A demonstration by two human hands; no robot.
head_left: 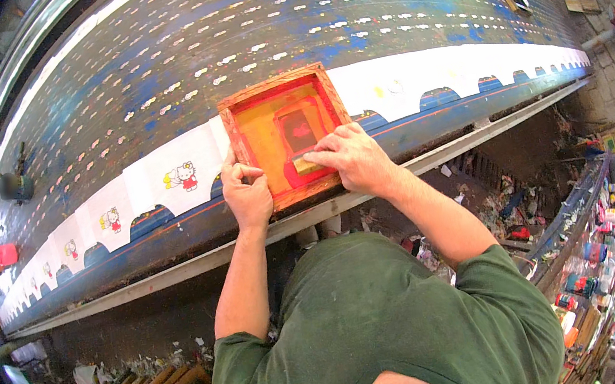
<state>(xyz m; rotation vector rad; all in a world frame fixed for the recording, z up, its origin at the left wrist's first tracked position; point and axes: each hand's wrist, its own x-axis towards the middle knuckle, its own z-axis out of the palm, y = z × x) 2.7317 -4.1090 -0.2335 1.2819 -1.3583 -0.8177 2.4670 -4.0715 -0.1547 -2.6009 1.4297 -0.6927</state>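
Observation:
A wooden screen-printing frame [324, 85] lies on the row of white fabric pieces along the table's near edge. Red ink smears its inner edges, and its mesh is yellow-orange with a dark red patch at the middle. My left hand [248, 192] is closed on the frame's left side near the lower corner. Inside the frame, my right hand [357, 156] grips a small squeegee [306, 166] with a light wooden edge, low on the mesh. To the left, a white fabric piece [147, 183] carries a cartoon cat print in red and yellow.
The long dark printing table [174, 62] bears rows of small ink marks. White pieces on the right [416, 73] show faint yellow prints. A dark pot [15, 186] and a pink container [3, 255] stand far left. Paint containers [603, 250] line a shelf at right.

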